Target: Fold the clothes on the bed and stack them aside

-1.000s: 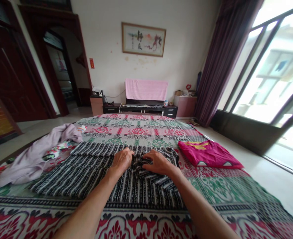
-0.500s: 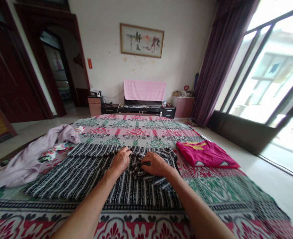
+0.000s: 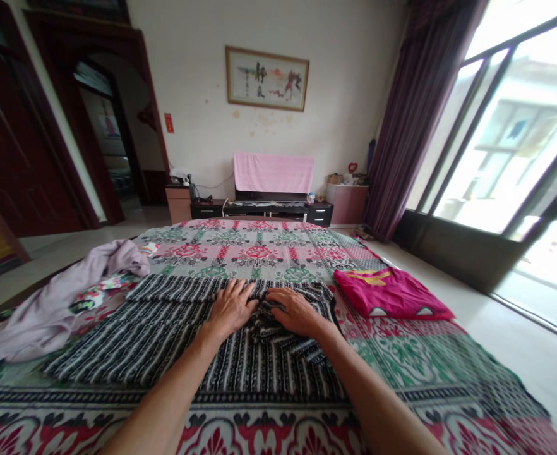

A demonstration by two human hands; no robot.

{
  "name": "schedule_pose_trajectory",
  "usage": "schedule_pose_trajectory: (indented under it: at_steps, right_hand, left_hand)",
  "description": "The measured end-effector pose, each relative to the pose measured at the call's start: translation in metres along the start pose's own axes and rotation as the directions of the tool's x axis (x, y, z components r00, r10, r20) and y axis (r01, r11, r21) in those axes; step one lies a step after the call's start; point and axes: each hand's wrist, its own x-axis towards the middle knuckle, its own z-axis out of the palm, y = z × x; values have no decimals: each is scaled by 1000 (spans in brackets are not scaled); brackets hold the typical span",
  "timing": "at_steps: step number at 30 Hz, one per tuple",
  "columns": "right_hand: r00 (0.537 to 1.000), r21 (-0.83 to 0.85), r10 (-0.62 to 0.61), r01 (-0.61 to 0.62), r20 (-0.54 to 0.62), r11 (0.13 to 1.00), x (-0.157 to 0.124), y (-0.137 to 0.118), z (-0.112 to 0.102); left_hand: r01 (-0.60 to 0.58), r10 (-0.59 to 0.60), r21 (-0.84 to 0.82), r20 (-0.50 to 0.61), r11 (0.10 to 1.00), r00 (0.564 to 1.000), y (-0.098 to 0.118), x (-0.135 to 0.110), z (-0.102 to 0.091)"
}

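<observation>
A black-and-white striped garment point(image 3: 165, 335) lies spread across the patterned bedspread point(image 3: 430, 360) in front of me. My left hand point(image 3: 231, 308) rests flat on its far middle part, fingers stretched out and slightly apart. Just to the right, my right hand point(image 3: 296, 311) lies on a bunched, rumpled fold of the same garment, with its fingers curled into the cloth and pointing toward the left hand. The two hands nearly touch.
A folded pink shirt point(image 3: 389, 292) lies on the bed at the right. A crumpled lilac garment point(image 3: 55, 303) and a colourful printed cloth point(image 3: 101, 287) lie at the left. Beyond the bed stand a low TV cabinet point(image 3: 264, 208) with a pink towel, a doorway left, windows right.
My left hand has gone from bent fingers to lying flat, and both hands have drawn closer together on the garment. The view shifted slightly.
</observation>
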Motion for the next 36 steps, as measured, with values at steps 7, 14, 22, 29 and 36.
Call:
schedule_pose_trajectory:
  at_steps: [7, 14, 22, 29, 36]
  right_hand:
    - [999, 0, 17, -17, 43, 1000, -2, 3, 7]
    - [995, 22, 82, -83, 51, 996, 2, 7, -15]
    - [910, -80, 366, -386, -195, 919, -20, 62, -54]
    - [902, -196, 428, -432, -60, 881, -30, 71, -47]
    - [909, -208, 415, -403, 19, 891, -31, 79, -37]
  left_hand:
    - [-19, 19, 32, -14, 999, 1000, 6, 0, -4]
    - [-96, 98, -65, 30, 993, 995, 5, 1, -4]
    - [-380, 402, -274, 24, 883, 915, 35, 0, -15]
    - [-438, 503, -313, 165, 843, 849, 36, -3, -13]
    - [-440, 502, -295, 185, 848, 845, 36, -4, -18]
